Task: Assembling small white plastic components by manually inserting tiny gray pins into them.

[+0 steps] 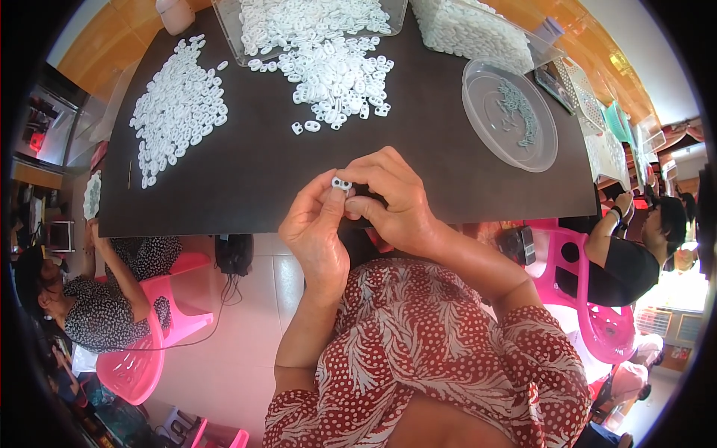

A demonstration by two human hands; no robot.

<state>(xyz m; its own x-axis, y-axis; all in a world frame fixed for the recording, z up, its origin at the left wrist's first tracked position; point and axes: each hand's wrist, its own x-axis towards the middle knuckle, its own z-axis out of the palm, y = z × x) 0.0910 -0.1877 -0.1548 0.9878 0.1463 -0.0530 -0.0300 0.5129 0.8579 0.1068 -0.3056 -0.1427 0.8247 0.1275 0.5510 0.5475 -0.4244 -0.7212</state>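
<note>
Pink plastic chair [134, 366] far L, co-worker [104, 310] seated on it, off the L end of the dark table [441, 157]. Next, on the tabletop: L heap [179, 104] of small white parts, thin stick [130, 174] lying just beside its lower L side, pale bottle [175, 16] near its top. Then clear tray [233, 37] at the far edge, full of white parts, w/ a spill heap [340, 82] running out toward the person. Ctr, near edge: L hand [317, 231] has thumb + index closed on one white two-hole piece [341, 183], held up off the table, holes facing the cam. R hand [399, 205] meets it from the R, index at the piece, thumb bent in just below; can't tell if R grips anything else, fingertips partly hidden. R of that: round clear dish [549, 157] w/ tiny grey-green bits [515, 112], phone [554, 91] just past its rim. Step in hand, my read: two-handed fingertip work on a single pc. Next move prob calls for L pinch steady, piece square, R fingertips doing the fine adj, light force only.
</note>
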